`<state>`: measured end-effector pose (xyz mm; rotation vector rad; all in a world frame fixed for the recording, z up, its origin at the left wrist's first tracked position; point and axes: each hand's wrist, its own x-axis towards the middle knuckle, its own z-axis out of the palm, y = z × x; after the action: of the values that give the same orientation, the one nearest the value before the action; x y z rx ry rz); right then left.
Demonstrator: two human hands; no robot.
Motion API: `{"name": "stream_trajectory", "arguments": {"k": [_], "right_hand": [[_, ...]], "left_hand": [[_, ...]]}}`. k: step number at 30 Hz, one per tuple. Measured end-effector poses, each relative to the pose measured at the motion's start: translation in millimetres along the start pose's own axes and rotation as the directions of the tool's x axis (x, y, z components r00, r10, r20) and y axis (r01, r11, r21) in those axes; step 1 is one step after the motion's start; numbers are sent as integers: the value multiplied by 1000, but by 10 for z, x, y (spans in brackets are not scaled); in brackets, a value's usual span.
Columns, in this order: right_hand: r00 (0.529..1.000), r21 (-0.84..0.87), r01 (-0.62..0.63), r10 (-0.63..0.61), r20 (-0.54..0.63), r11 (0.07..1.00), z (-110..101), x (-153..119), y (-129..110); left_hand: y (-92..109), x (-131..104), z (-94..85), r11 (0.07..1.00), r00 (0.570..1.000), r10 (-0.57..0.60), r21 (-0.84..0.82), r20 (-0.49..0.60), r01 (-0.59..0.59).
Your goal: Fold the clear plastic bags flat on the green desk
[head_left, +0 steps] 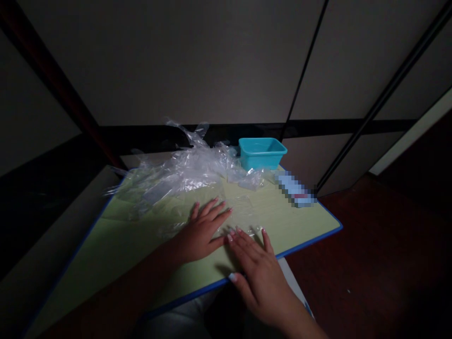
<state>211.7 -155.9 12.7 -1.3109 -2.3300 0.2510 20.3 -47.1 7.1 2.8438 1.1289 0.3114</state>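
My left hand point(202, 233) lies with its fingers spread on a thin, clear plastic sheet-like piece point(242, 209), probably a disposable glove, flattened on the yellow-green board point(300, 230). Just right of it, my right hand point(259, 275) has its fingers stretched out, the fingertips near the left thumb and the lower edge of the clear plastic. Neither hand grips anything. Beyond the hands, a loose heap of clear disposable plastic gloves point(190, 167) spreads over the back left of the board, with some finger shapes sticking up. A smaller crumpled clear piece point(252, 179) lies at the heap's right end.
A turquoise plastic tub point(263, 160) stands at the back of the board. To its right lies a pale blue, blurred-out object point(295, 189). Blue trim point(310, 242) edges the board. Cabinet panels point(197, 61) rise behind, and dark reddish floor point(370, 249) shows at right.
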Motion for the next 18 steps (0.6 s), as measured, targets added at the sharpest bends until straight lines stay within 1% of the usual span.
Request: {"name": "stream_trajectory", "arguments": {"k": [2,5,10,13,18], "right_hand": [[1000,-1,-13,13,16,1000,54,0,-57],[999,-20,-39,40,28,999,102,26,-67],[993,-42,-105,107,50,994,111,43,-48],[983,-66,-176,179,40,982,97,26,-8],[954,-143,-297,298,-16,944,68,-26,133]], "left_hand": [[-4,3,9,1000,1000,4,1,-7,-4],[-10,-4,17,1000,1000,5,19,-12,-5],[-24,-23,32,999,1000,5,34,-12,-5],[-33,-23,34,999,1000,2,36,-7,-2],[-30,-25,28,999,1000,-18,46,7,18]]}}
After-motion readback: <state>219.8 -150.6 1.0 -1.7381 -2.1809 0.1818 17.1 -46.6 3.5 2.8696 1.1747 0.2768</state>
